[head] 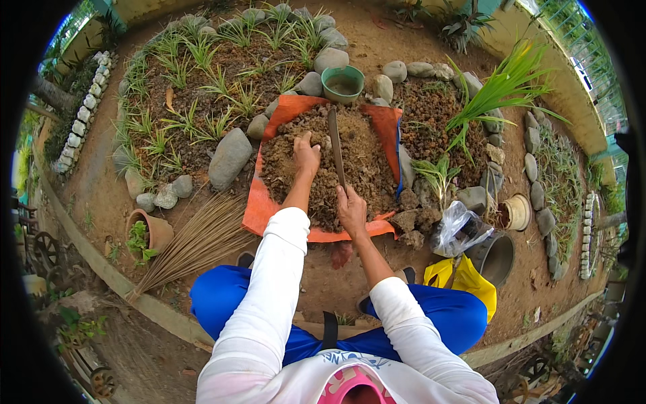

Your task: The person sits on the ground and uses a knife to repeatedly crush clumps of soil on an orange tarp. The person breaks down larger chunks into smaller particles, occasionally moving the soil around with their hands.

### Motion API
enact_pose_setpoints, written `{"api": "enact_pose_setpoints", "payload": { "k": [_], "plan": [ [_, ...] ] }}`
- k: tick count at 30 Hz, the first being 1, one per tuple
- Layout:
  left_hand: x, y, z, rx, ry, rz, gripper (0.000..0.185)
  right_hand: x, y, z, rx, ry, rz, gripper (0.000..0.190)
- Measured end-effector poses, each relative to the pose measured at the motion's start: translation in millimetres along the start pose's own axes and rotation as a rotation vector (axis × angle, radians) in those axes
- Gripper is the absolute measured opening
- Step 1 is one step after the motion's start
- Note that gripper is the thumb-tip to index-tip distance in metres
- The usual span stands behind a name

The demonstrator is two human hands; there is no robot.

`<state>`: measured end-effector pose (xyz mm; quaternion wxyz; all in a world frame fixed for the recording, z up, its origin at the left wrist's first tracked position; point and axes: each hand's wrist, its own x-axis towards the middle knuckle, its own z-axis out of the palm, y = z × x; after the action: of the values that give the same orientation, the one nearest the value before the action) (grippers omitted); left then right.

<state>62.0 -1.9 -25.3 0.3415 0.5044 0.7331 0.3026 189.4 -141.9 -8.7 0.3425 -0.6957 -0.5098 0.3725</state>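
Note:
A heap of loose brown soil (282,166) lies on an orange sheet (257,212) on the ground before me. My right hand (352,209) grips the near end of a long flat blade, seemingly a machete (335,141), which lies over the soil and points away from me. My left hand (307,154) is on the left part of the heap, fingers bent and touching the soil; whether they pinch a clod is hidden. Just beyond the sheet's far edge stands a green plastic pot (343,85) with murky contents.
Stone-edged beds with a large grey stone (230,159) flank the sheet. At left are a stick broom (202,237) and a terracotta pot (160,233). At right lie soil clods (406,220), a clear plastic bag (456,230), a yellow bag (474,285), a dark pot (497,260) and a cream pot (518,212).

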Motion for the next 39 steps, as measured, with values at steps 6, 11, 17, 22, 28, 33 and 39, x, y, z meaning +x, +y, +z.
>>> {"api": "enact_pose_setpoints", "payload": {
  "k": [6,11,17,22,28,33,39],
  "plan": [
    [3,-1,6,0.008,0.017,0.026,0.051,-9,9,6,-0.201,-0.073,-0.033,0.035],
    [5,-17,8,-0.006,0.028,0.065,0.049,-5,-9,-7,-0.083,-0.073,0.04,0.035],
    [7,-12,17,-0.011,0.071,0.061,0.05,-1,9,10,-0.171,0.04,-0.095,0.034],
    [7,-19,10,-0.013,0.069,0.098,0.048,-2,-12,-3,-0.155,-0.18,0.146,0.033],
    [0,-11,12,-0.023,0.048,0.065,0.05,-4,-15,7,-0.04,0.101,-0.143,0.033],
    [6,-11,8,-0.002,0.041,0.018,0.051,-3,20,2,-0.233,-0.147,0.096,0.037],
    [-2,-11,18,-0.045,0.058,0.021,0.049,1,-6,10,0.013,0.165,-0.174,0.032]
  ]
}}
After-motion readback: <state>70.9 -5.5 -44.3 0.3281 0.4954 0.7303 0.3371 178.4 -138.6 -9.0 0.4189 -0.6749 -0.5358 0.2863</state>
